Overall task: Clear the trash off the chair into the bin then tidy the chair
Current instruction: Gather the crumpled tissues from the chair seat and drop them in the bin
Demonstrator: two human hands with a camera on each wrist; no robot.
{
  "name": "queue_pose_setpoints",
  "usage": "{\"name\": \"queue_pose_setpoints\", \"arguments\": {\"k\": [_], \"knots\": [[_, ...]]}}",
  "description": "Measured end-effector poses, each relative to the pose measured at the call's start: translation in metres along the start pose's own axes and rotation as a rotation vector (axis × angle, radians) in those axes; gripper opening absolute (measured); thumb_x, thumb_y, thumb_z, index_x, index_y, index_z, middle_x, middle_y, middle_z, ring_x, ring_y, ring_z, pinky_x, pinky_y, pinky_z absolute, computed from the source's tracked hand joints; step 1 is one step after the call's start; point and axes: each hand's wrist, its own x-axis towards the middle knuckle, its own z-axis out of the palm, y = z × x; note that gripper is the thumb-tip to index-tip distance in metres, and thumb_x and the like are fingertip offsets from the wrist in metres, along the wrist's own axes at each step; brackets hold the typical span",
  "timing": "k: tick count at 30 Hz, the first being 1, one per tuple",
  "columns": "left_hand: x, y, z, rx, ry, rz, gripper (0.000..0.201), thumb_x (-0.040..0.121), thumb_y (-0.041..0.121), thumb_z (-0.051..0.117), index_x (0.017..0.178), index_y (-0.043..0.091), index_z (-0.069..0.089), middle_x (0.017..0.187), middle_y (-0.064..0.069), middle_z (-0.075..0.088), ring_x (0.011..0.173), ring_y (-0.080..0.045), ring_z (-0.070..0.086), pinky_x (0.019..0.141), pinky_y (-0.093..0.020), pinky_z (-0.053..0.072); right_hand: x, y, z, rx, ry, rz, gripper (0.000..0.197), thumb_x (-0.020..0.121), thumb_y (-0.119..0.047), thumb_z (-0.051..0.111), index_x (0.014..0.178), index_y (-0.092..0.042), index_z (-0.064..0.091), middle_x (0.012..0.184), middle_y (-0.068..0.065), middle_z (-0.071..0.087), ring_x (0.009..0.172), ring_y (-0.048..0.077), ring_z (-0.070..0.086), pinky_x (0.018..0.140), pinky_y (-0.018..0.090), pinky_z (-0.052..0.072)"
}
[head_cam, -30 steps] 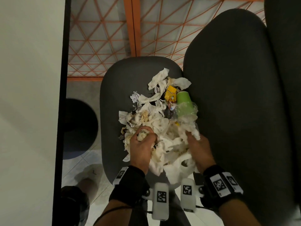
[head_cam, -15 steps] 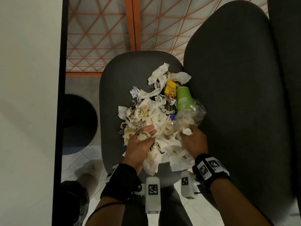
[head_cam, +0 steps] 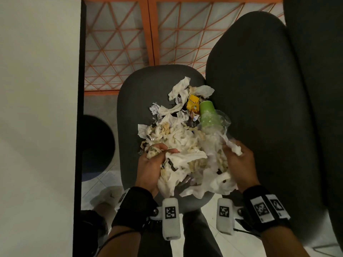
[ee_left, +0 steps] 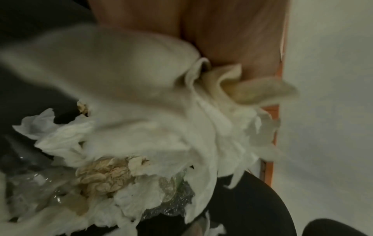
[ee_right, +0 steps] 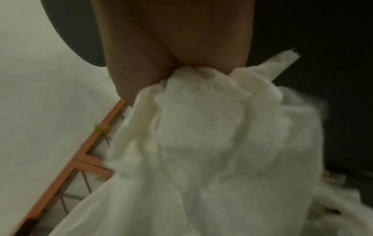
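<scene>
Gathering the trash on the chair seat (head_cam: 133,101) is the step I judge I'm in, with nothing yet in the bin (head_cam: 96,145), the dark round tub on the floor just left of the chair, beside the white wall (head_cam: 37,108). My left hand (head_cam: 151,167) is at the near left of the heap, fingers curled round a wad of stained tissues (head_cam: 185,158); the wrist view shows that tissue bunched against my palm. Between my hands lies the pile of crumpled tissues (head_cam: 174,138), spreading back across the seat. Further back and to the right sit a yellow wrapper (head_cam: 193,104) and a green paper cup (head_cam: 208,114) on its side, with crinkled clear plastic (head_cam: 220,123) over its near end. My right hand (head_cam: 239,164) is at the near right of the heap, fingers closed on a twist of white tissue (head_cam: 235,149), which hangs from the fist in its own wrist view. Both forearms reach in from below, backs of the hands up, wrists near the seat's front edge.

Next, I think, both handfuls need lifting together and carrying left over the bin, squeezed tight so loose scraps don't fall on the floor. The cup and wrapper would need a second trip.
</scene>
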Motion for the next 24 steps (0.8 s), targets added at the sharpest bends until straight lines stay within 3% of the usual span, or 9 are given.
{"name": "queue_pose_setpoints", "arguments": {"k": [2,5,9,12,15,17,19,22,24], "knots": [[0.003,-0.002,0.002,0.032,0.104,0.05,0.012,0.081,-0.003,0.058,0.088,0.006,0.064,0.092,-0.02,0.072,0.093,-0.033,0.07,0.084,-0.042,0.057,-0.002,0.001,0.006,0.041,-0.045,0.021,0.028,0.092,-0.007,0.055,0.093,-0.03,0.071,0.102,-0.003,0.07,0.099,0.017,0.066,0.093,0.042,0.054],[0.005,-0.005,0.007,0.034,0.223,0.099,0.02,0.075,0.006,0.061,0.095,0.004,0.066,0.106,-0.024,0.069,0.102,-0.038,0.066,0.093,-0.05,0.053,-0.002,0.006,0.018,0.093,-0.095,0.078,0.022,0.091,-0.01,0.056,0.091,-0.025,0.073,0.107,0.003,0.07,0.106,0.023,0.065,0.097,0.048,0.052],[0.005,-0.003,0.016,0.043,0.303,0.183,0.02,0.086,-0.001,0.053,0.085,0.016,0.064,0.096,-0.015,0.068,0.099,-0.037,0.065,0.091,-0.048,0.054,-0.004,0.004,0.027,0.191,-0.078,0.127,0.029,0.091,-0.003,0.052,0.088,-0.022,0.075,0.103,0.007,0.073,0.102,0.028,0.069,0.09,0.045,0.056],[0.004,0.001,0.023,0.062,0.348,0.255,0.022,0.087,-0.005,0.052,0.084,0.016,0.06,0.087,-0.009,0.067,0.086,-0.027,0.066,0.086,-0.044,0.054,-0.006,0.003,0.029,0.088,-0.085,0.018,0.039,0.082,0.008,0.044,0.075,-0.02,0.069,0.092,0.006,0.071,0.094,0.026,0.067,0.089,0.047,0.055],[0.005,0.002,0.031,0.099,0.403,0.335,0.027,0.084,-0.006,0.054,0.076,0.019,0.058,0.076,-0.002,0.061,0.073,-0.017,0.059,0.077,-0.037,0.052,-0.008,-0.003,0.031,0.039,-0.159,-0.086,0.037,0.078,0.014,0.038,0.08,-0.016,0.06,0.077,0.006,0.061,0.068,0.012,0.058,0.063,0.028,0.05],[0.008,0.001,0.033,0.064,0.463,0.337,0.024,0.081,-0.004,0.057,0.075,0.019,0.06,0.075,-0.002,0.062,0.07,-0.016,0.059,0.076,-0.037,0.053,-0.009,-0.009,0.027,0.164,-0.205,-0.028,0.021,0.082,0.005,0.047,0.088,-0.011,0.059,0.07,0.003,0.057,0.057,0.008,0.056,0.051,0.022,0.047],[0.012,0.003,0.032,0.008,0.497,0.326,0.016,0.076,0.0,0.059,0.074,0.015,0.062,0.075,-0.005,0.064,0.072,-0.021,0.062,0.076,-0.04,0.054,-0.006,-0.011,0.019,0.193,-0.219,0.085,0.012,0.087,-0.012,0.051,0.089,-0.013,0.063,0.067,-0.001,0.059,0.057,0.01,0.06,0.052,0.022,0.048],[0.015,0.005,0.032,-0.023,0.506,0.331,0.008,0.075,0.002,0.057,0.074,0.01,0.059,0.072,-0.008,0.06,0.07,-0.023,0.058,0.07,-0.039,0.051,-0.003,-0.014,0.014,0.132,-0.26,0.214,0.033,0.081,-0.046,0.053,0.08,-0.015,0.064,0.066,0.0,0.054,0.059,0.018,0.053,0.056,0.027,0.044],[0.017,0.008,0.035,-0.013,0.515,0.346,0.008,0.076,0.004,0.058,0.074,0.011,0.06,0.07,-0.005,0.061,0.069,-0.023,0.058,0.07,-0.039,0.05,-0.003,-0.021,0.016,0.071,-0.282,0.219,0.043,0.085,-0.056,0.052,0.077,-0.014,0.06,0.063,0.0,0.051,0.058,0.017,0.05,0.055,0.026,0.046]]}}
